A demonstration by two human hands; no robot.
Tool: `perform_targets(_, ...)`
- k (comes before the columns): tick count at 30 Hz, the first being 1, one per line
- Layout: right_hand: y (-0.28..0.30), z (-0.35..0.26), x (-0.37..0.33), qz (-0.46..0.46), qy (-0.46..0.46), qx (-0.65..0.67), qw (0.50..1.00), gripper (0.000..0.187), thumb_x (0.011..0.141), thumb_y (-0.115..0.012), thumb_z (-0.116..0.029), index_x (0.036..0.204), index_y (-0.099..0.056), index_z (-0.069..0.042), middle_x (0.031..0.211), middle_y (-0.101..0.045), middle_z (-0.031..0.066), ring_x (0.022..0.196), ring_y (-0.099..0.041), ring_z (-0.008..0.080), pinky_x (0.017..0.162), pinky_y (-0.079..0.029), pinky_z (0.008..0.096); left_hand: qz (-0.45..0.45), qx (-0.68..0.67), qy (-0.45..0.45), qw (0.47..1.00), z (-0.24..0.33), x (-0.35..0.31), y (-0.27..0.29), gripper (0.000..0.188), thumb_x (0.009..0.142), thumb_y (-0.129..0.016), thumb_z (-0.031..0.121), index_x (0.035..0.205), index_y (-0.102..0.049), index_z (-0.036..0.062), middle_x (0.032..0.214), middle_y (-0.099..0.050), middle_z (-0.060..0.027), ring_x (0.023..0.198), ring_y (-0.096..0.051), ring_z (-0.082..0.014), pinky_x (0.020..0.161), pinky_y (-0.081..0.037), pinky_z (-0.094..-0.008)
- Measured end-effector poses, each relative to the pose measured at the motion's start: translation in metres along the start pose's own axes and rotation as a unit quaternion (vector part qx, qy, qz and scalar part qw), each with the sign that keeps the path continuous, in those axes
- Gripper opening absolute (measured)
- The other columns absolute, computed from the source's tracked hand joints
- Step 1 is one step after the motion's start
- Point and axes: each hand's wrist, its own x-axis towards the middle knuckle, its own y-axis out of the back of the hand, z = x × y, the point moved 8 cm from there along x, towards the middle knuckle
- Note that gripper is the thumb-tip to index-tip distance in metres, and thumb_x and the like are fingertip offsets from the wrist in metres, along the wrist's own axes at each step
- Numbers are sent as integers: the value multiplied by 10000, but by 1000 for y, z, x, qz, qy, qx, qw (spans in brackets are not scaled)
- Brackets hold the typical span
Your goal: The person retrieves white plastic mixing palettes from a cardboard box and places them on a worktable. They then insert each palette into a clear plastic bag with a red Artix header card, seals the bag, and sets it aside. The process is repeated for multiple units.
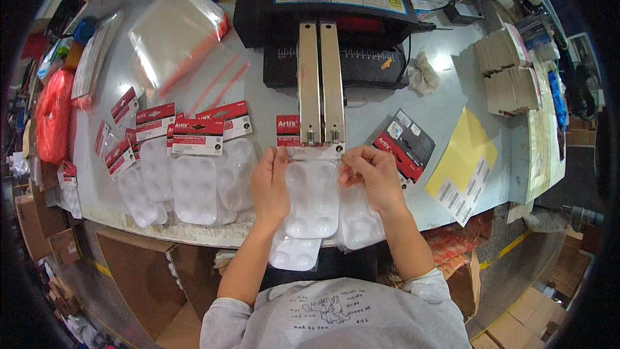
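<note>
A white plastic paint palette (pixel 312 197) with round wells lies in front of me in a clear bag topped by a red and white header card (pixel 314 152). My left hand (pixel 270 184) grips the left edge of the card and bag. At the card's right corner, my right hand (pixel 374 176) pinches with thumb and fingers. Two long metal stapler arms (pixel 310 77) reach from a black stapling machine (pixel 336 64) down over the card. Another palette (pixel 295 252) shows below the held one, overhanging the table edge, and one more palette (pixel 359 220) lies under my right hand.
Bagged palettes (pixel 195 187) with header cards are heaped on the left. Behind them lie clear bags (pixel 174 32) and red strips (pixel 216 84). To the right are red and black cards (pixel 407 145), a yellow label sheet (pixel 458 148), crumpled tissue (pixel 423 74) and stacked cards (pixel 507 71).
</note>
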Motion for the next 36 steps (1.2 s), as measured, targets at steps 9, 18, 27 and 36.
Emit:
perform_targets(9,-3,-11,4,7,19,-9,1000,141,873,-576,-121,860,-620,13,727,-625,63,573,-597,120,540,-495,242,14,6,-32,999,1,9,-4,307,973,-446,232,785,-479,-8,686,-539,-109,651,-500,-182,634,-415,-303)
perform_targets(18,2,-13,12,-22,45,6,999,165,877,-592,-132,848,-625,27,734,-634,80,603,-627,139,551,-522,258,25,1,-33,999,7,9,-6,277,972,-434,206,803,-488,-6,706,-549,-118,647,-498,-187,631,-414,-307)
perform_targets(27,34,-69,-4,134,236,-360,892,396,802,-691,-282,998,-612,53,861,-645,127,817,-640,226,701,-491,351,89,268,-100,954,15,11,37,352,961,-422,288,938,-599,-16,832,-605,-134,828,-577,-245,797,-430,-370)
perform_targets(36,88,-44,6,181,209,-617,737,1002,614,-764,-511,1386,-337,-35,1438,-360,132,1347,-304,287,1057,-208,461,52,365,-269,890,72,-60,12,317,746,-714,303,875,-593,39,1063,-480,-162,1036,-435,-359,908,-330,-484)
